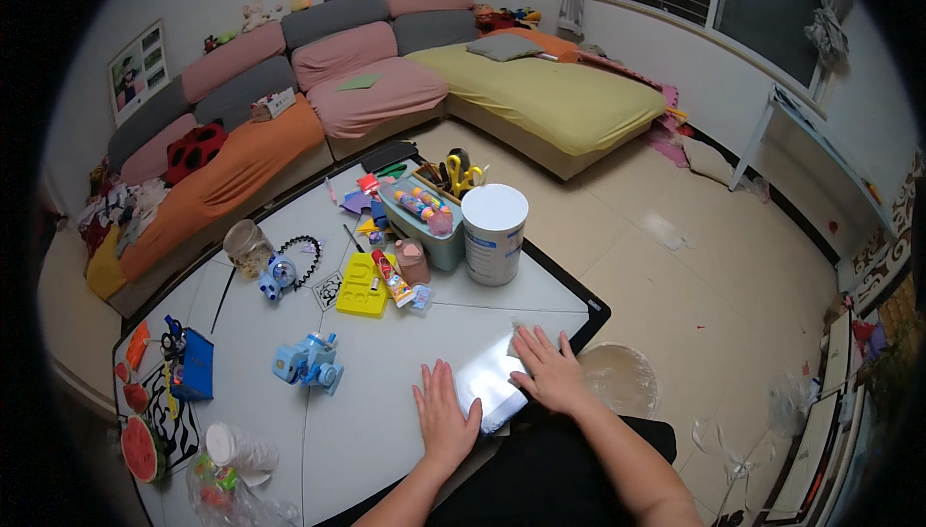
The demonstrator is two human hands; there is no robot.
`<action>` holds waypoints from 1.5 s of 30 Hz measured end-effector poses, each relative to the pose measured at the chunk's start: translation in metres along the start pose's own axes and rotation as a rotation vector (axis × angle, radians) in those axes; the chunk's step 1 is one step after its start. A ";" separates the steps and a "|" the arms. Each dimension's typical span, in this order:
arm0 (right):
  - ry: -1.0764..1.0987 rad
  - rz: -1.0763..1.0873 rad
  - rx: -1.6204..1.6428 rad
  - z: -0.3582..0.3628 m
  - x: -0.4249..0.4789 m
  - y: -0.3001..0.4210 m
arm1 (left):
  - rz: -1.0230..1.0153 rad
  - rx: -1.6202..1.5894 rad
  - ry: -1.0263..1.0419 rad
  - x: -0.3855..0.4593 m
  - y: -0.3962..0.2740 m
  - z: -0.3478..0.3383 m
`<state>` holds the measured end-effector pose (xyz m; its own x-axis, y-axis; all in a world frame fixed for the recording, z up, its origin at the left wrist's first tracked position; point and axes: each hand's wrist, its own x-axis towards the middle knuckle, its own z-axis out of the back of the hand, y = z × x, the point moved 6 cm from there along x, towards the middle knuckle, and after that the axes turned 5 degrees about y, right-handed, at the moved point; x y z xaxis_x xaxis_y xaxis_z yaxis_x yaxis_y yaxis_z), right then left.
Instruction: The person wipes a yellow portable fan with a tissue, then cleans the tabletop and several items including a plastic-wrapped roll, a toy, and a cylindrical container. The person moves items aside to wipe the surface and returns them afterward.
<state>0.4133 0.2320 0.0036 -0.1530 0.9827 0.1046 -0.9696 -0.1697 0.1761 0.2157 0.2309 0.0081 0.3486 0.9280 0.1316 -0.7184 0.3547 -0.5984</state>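
Note:
Both hands rest near the front edge of a white table (376,353) with a black rim. My left hand (445,411) lies palm down with its fingers spread, along the left side of a shiny, light-reflecting flat sheet or pouch (492,386). My right hand (548,371) lies over the sheet's upper right side, its fingertips by a small crumpled whitish piece (518,324) that may be tissue. What lies under the palm is hidden. A white lidded tub (495,238) stands beyond the hands. To the left is a light blue toy (309,363).
Behind stand a teal box (441,241) with glue tubes, a yellow plastic mold (364,288) and a pink bottle (412,263). At left are a blue pen holder (194,364), watermelon (142,449) and a white roll (242,447). A clear bin (622,379) stands beside the table's right edge.

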 end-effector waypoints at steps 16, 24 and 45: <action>0.023 -0.173 -0.008 -0.001 0.053 -0.073 | 0.130 0.117 0.047 0.033 0.017 0.011; 0.144 0.140 0.004 0.004 0.038 -0.015 | 0.123 0.114 0.083 0.032 0.016 0.012; -0.009 -0.177 -0.023 0.009 0.021 -0.077 | 0.100 0.146 0.039 0.032 0.014 0.011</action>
<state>0.4866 0.2652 0.0008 0.0225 0.9963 0.0825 -0.9854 0.0082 0.1698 0.2107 0.2666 0.0125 0.2918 0.9554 0.0448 -0.8296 0.2762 -0.4854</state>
